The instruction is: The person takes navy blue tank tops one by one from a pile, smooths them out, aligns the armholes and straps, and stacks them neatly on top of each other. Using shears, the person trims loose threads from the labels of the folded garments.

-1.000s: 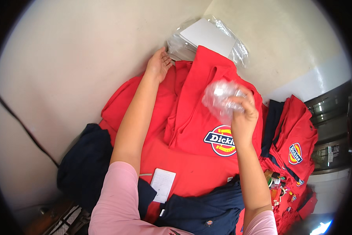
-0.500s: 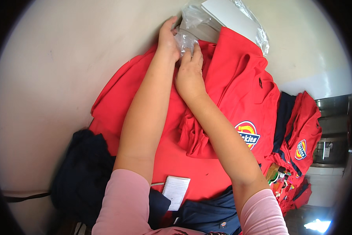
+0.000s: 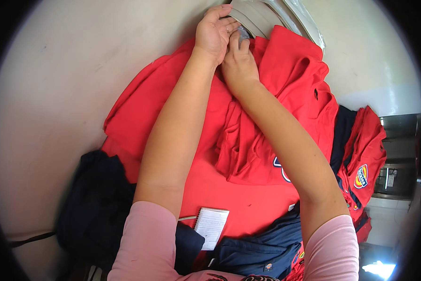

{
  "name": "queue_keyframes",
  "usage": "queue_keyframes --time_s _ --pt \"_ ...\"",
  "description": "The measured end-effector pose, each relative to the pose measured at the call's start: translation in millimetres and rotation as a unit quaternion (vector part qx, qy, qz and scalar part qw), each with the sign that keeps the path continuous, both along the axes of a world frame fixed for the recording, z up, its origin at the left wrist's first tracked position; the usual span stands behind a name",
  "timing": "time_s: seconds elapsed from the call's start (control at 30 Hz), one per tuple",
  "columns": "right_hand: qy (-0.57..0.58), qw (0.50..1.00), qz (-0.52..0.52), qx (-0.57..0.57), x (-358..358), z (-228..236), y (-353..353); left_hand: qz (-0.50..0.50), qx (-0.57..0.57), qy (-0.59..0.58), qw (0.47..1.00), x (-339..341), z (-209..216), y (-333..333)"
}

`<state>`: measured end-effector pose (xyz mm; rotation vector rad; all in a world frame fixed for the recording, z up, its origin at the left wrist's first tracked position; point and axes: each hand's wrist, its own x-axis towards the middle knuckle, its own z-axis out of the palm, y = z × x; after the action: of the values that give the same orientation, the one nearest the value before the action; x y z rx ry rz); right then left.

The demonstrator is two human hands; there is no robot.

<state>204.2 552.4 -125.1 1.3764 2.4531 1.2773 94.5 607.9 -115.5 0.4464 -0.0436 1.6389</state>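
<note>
At the far end of a pile of red garments (image 3: 168, 103), my two hands work side by side. My left hand (image 3: 211, 36) is palm up with its fingers apart, their tips against a stack of beige curved pieces (image 3: 253, 18). My right hand (image 3: 241, 65) is beside it, fingers bent onto a bunched bit of clear plastic bag (image 3: 243, 33) at the near end of the stack. More of the plastic lies along the stack's right side. Part of a red garment with a round patch lies under my right forearm.
A small lined spiral notebook (image 3: 212, 228) lies near me on red cloth. Dark navy garments lie at the left (image 3: 96, 206) and in front of me (image 3: 255, 253). More red garments with a patch (image 3: 362, 154) hang at the right. A pale wall (image 3: 65, 93) runs along the left.
Both hands have moved a little farther away and to the right. The clear plastic over the near end of the beige stack has bunched down, leaving more of the stack bare.
</note>
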Motion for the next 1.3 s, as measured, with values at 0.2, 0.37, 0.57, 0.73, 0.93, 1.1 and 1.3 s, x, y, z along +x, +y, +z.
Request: queue_keyframes --time_s 0.2,0.37,0.57,0.73,0.93,1.1,1.3 --pt "-0.257 0.956 -0.133 -0.042 -5.6 11.8 73.0 0.011 0.011 0.013 1.000 -5.8 7.6 -12.8" --pt "-0.210 0.959 -0.145 0.123 38.3 -47.9 146.5 0.019 0.101 0.018 0.995 0.0 37.9 -12.5" --pt "-0.179 0.958 -0.088 -0.206 -38.5 24.0 11.7 0.042 0.074 0.172 0.981 -4.1 14.8 -6.8" --pt "0.028 0.961 -0.009 -0.274 -14.3 38.8 -93.9 0.171 0.024 0.423 0.889 8.9 11.2 -24.6" --pt "0.295 0.881 0.089 -0.359 84.1 129.3 -235.8 0.354 0.031 0.542 0.762 5.0 -6.3 -37.0" --pt "0.349 0.887 -0.196 -0.231 236.1 140.5 -409.4 0.332 -0.076 0.513 0.788 12.2 -39.7 -39.6" --pt "0.293 0.849 -0.397 -0.190 338.0 125.6 -602.6 0.155 -0.143 0.307 0.928 -22.6 -30.8 -131.1"
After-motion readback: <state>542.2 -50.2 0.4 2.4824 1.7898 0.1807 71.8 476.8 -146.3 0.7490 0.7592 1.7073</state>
